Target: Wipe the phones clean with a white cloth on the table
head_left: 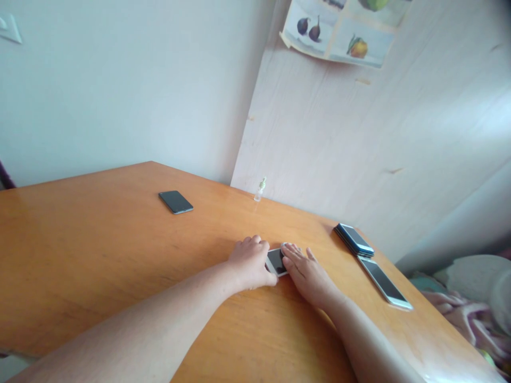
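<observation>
A white smartphone (276, 261) with a dark screen lies flat on the wooden table between my hands. My left hand (251, 262) grips its left end, thumb at the near edge and bent fingers at the far one. Across the phone's right part lies my right hand (305, 274), its fingers fairly straight and pressed down. A bit of white material (285, 245), apparently cloth or tissue, shows at those fingertips; most of it is hidden under them. The phone's right end is covered too.
A dark phone (175, 202) lies at the back left of the table (99, 229). A small clear pump bottle (260, 190) stands near the wall. To the right are a stack of phones (353, 239) and a white phone (385, 283) by the table's edge.
</observation>
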`<state>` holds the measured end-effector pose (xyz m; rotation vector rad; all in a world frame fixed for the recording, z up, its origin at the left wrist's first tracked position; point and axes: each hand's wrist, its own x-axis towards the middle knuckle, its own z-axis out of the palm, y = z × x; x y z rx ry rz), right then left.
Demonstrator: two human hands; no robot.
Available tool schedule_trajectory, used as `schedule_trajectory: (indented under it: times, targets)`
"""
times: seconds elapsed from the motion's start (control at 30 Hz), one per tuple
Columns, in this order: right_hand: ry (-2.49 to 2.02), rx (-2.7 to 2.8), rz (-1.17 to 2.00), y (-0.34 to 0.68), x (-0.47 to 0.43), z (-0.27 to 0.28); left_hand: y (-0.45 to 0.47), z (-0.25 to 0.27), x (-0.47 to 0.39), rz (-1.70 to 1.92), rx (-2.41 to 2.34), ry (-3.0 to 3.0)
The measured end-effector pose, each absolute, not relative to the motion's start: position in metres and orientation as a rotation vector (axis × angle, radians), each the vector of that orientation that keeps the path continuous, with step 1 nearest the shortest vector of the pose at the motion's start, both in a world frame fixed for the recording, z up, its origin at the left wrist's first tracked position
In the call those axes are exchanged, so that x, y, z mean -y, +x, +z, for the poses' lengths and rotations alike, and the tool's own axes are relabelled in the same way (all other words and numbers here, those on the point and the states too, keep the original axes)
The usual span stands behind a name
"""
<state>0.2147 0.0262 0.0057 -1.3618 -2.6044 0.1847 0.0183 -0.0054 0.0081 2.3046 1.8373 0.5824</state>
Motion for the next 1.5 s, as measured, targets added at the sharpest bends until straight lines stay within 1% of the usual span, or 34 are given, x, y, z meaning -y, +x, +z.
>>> schedule_trajectory:
  times: [0.07, 0.13, 0.2, 0.3, 0.37, 0.5, 0.57, 0.63, 0.73, 0.8, 0.87, 0.97, 1.03, 1.2, 1.27, 1.37, 1.5]
  targets:
    - [-1.135, 2.702, 0.333, 0.204, -0.011, 0.011, 0.018, 0.008, 0.006, 0.603, -1.822, 2.295]
    - [-1.007, 2.752, 0.432, 0.197, -0.005, 0.015, 0.018, 0.008, 0.006, 0.629, -1.800, 2.292]
    - [-1.084, 2.723, 0.420, 0.200, -0.011, 0.013, 0.018, 0.007, 0.006, 0.643, -1.802, 2.291]
    - [-1.401, 2.576, 0.272, 0.213, -0.028, 0.006, 0.020, 0.006, 0.005, 0.638, -1.833, 2.277]
    - [-1.476, 2.540, 0.217, 0.217, -0.030, 0.004, 0.020, 0.006, 0.004, 0.647, -1.842, 2.268]
    - [-1.141, 2.738, 0.383, 0.202, -0.007, 0.012, 0.019, 0.004, 0.004, 0.681, -1.786, 2.271]
    - [-1.065, 2.784, 0.418, 0.197, -0.001, 0.015, 0.018, 0.004, 0.004, 0.680, -1.764, 2.272]
    - [-1.201, 2.743, 0.349, 0.201, -0.008, 0.014, 0.018, 0.004, 0.004, 0.688, -1.776, 2.276]
    - [-1.543, 2.588, 0.149, 0.219, -0.028, 0.006, 0.019, 0.005, 0.004, 0.682, -1.800, 2.292]
    - [-1.634, 2.535, 0.052, 0.227, -0.031, 0.003, 0.019, 0.006, 0.004, 0.650, -1.808, 2.291]
    - [-1.545, 2.595, 0.083, 0.225, -0.022, 0.005, 0.019, 0.007, 0.005, 0.636, -1.815, 2.278]
    - [-1.259, 2.760, 0.296, 0.213, -0.001, 0.013, 0.018, 0.008, 0.004, 0.646, -1.798, 2.269]
    - [-1.204, 2.791, 0.353, 0.210, 0.004, 0.016, 0.017, 0.007, 0.004, 0.657, -1.785, 2.287]
    - [-1.604, 2.505, 0.132, 0.243, -0.025, 0.011, 0.016, 0.007, 0.003, 0.620, -1.777, 2.333]
    - [-1.665, 2.336, 0.132, 0.257, -0.035, 0.013, 0.015, 0.007, 0.003, 0.603, -1.770, 2.329]
    - [-1.575, 2.063, 0.257, 0.263, -0.037, 0.021, 0.015, 0.007, 0.002, 0.597, -1.767, 2.327]
    - [-1.485, 1.834, 0.551, 0.254, -0.035, 0.021, 0.014, 0.006, 0.001, 0.625, -1.751, 2.341]
